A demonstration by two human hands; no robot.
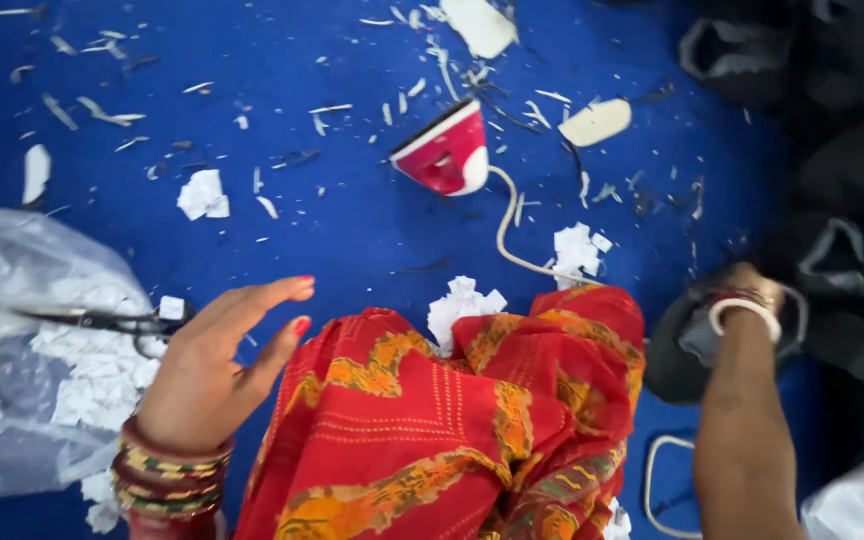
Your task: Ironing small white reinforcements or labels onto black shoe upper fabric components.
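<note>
Two hands are seen over a blue surface (332, 230) strewn with paper scraps. The left hand (214, 362) is held open, its fingers (262, 296) stretched forward and close together, gripping nothing; scissors (102, 321) lie just beside its fingertips, on a clear plastic bag (22, 300) of white paper bits. The right hand (742, 290) is reached out to the dark cloth (682, 345) at the right edge and is mostly hidden by it, so the state of its fingers cannot be told. Red and orange patterned fabric (452, 420) is spread between the two arms. A red and white iron (445, 152) is seen farther off, its cord (508, 235) trailing toward the fabric.
</note>
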